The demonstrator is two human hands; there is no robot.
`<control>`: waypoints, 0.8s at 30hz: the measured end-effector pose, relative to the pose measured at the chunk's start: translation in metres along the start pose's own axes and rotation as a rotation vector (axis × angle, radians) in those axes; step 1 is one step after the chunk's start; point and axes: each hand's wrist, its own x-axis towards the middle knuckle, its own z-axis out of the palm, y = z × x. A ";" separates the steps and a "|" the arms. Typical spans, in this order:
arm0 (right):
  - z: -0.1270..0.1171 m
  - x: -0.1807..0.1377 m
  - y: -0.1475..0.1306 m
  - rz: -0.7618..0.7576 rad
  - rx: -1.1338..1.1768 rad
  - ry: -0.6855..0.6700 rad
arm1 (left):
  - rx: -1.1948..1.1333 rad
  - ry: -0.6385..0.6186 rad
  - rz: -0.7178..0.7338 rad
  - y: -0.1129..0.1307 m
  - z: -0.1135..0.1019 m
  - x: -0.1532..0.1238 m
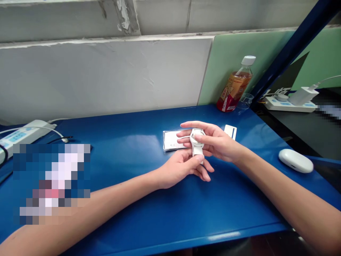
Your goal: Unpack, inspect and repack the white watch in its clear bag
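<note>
A small white wristwatch (197, 139) with a round face is held above the blue table (128, 153), between both my hands. My right hand (213, 142) grips its round case with thumb and fingers. My left hand (181, 170) sits just below, palm up, with its thumb and fingers pinching the lower strap. Under the hands lies a flat clear packet (170, 140) with a white card inside.
A small white card with a dark stripe (230, 131) lies right of the hands. A bottle of amber drink (236, 87) and a clear cup (245, 101) stand at the back right. A white mouse-shaped case (295, 160) rests near the right edge. A power strip (18, 137) lies far left.
</note>
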 end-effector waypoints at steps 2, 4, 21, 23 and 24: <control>-0.003 0.000 0.000 -0.035 0.033 0.039 | -0.039 0.035 0.007 0.001 0.001 0.000; -0.004 0.001 0.000 -0.072 0.058 0.079 | -0.068 0.045 0.003 0.002 0.003 0.000; 0.004 0.000 -0.013 -0.006 0.128 -0.043 | -0.045 0.102 -0.032 0.003 0.007 0.002; 0.004 0.000 -0.013 -0.013 0.114 -0.043 | -0.037 0.101 -0.035 0.002 0.007 0.002; 0.004 0.000 -0.013 -0.009 0.109 -0.042 | -0.034 0.100 -0.033 0.002 0.007 0.002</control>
